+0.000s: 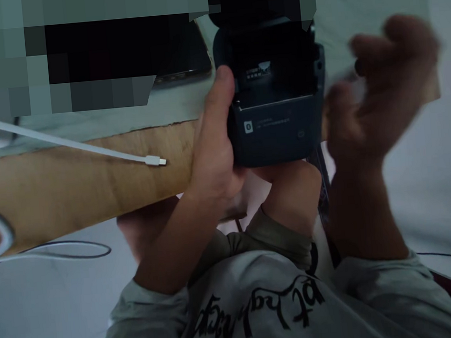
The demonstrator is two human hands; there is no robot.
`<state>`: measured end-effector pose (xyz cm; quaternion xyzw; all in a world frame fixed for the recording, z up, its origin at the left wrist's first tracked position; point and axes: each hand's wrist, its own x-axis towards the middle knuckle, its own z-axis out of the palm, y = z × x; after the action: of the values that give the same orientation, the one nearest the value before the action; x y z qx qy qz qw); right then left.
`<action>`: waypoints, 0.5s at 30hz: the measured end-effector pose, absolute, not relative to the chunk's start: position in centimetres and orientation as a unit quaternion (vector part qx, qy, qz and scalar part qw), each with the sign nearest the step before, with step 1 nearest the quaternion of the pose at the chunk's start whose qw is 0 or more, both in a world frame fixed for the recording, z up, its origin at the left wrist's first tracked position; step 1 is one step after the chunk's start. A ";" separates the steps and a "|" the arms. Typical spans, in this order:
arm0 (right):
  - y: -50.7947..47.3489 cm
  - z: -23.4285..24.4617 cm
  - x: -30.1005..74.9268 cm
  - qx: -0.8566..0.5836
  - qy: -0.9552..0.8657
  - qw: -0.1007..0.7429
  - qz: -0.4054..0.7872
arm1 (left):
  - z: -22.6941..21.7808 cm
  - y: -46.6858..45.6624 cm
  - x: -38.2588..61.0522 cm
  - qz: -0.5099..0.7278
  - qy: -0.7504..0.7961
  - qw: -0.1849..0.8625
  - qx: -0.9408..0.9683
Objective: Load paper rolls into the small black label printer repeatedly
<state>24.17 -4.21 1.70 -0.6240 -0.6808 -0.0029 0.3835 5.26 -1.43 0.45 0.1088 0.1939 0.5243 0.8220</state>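
Note:
My left hand (216, 154) grips the left side of a dark blue portable printer (273, 133), its thumb along the edge. The printer's lid stands raised, so a black inner compartment shows. A white Bluetooth mark and small print lie on its lower front. My right hand (384, 86) is raised to the right, apart from the printer. Motion smears its curled fingers. A small dark spot and a greyish patch show near the fingertips; I cannot make out whether they are something held.
A white cable (101, 148) with a small metal plug reaches over the wooden table edge (73, 187). Behind it, a dark flat device (188, 56) lies on a pale green cover (180, 102). Another cable loop (70, 248) hangs at left. Blocky masking hides the upper left.

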 end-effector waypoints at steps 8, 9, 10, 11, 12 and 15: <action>-3.4 2.3 29.1 -0.750 -0.623 0.205 -0.083 | 0.9 -1.4 5.1 0.507 0.187 0.828 0.148; -3.0 1.9 29.0 -0.763 -0.607 0.210 -0.075 | 0.9 -1.4 5.1 0.506 0.188 0.827 0.154; -2.8 1.5 28.9 -0.770 -0.595 0.221 -0.067 | 0.8 -1.5 5.1 0.513 0.189 0.822 0.157; -2.7 1.2 28.9 -0.768 -0.590 0.240 -0.063 | 0.7 -1.5 5.1 0.520 0.191 0.817 0.159; -2.8 1.1 28.9 -0.754 -0.595 0.269 -0.066 | 0.7 -1.5 5.1 0.525 0.196 0.813 0.160; -3.8 1.5 29.2 -0.685 -0.627 0.362 -0.082 | 0.6 -1.5 5.1 0.509 0.203 0.823 0.151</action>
<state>29.24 -3.82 1.46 -0.6849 -0.6268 -0.0819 0.3623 5.06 -1.46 0.58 0.1508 0.2035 0.5090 0.8226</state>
